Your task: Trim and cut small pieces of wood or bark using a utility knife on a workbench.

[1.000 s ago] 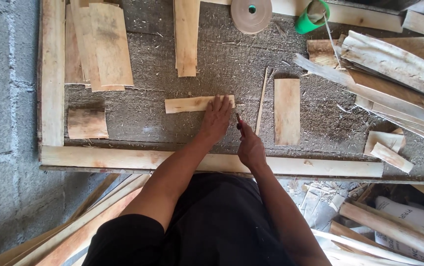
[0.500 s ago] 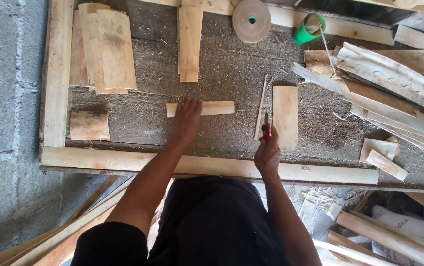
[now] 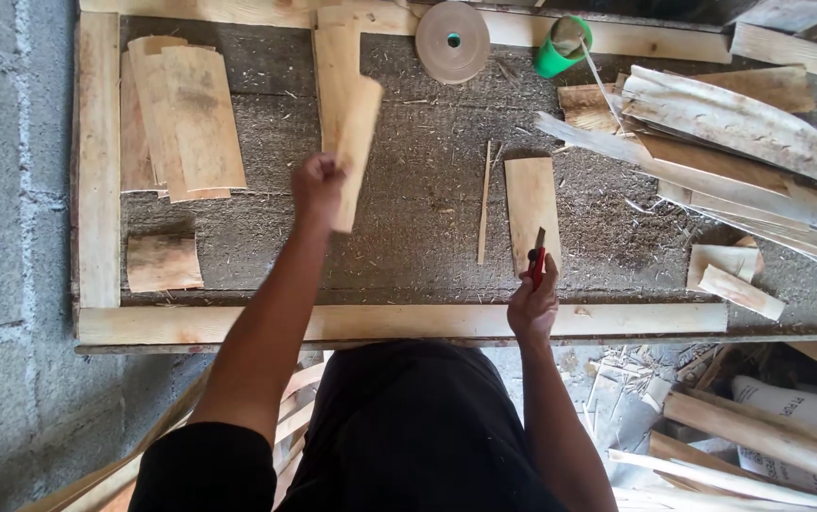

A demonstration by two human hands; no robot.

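My left hand grips a thin wood veneer piece and holds it up off the worktable, its long side now pointing away from me. My right hand is near the table's front rail, closed on a red utility knife with the blade pointing up. Just beyond the knife lies a flat veneer rectangle with a thin wood sliver to its left.
A stack of veneer sheets lies at far left, a small piece below it. A long strip, a tape roll and a green cup sit at the back. Rough bark pieces pile at right.
My left hand picked the veneer piece up off the table and turned it from crosswise to lengthwise. My right hand with the knife pulled back toward the front rail.
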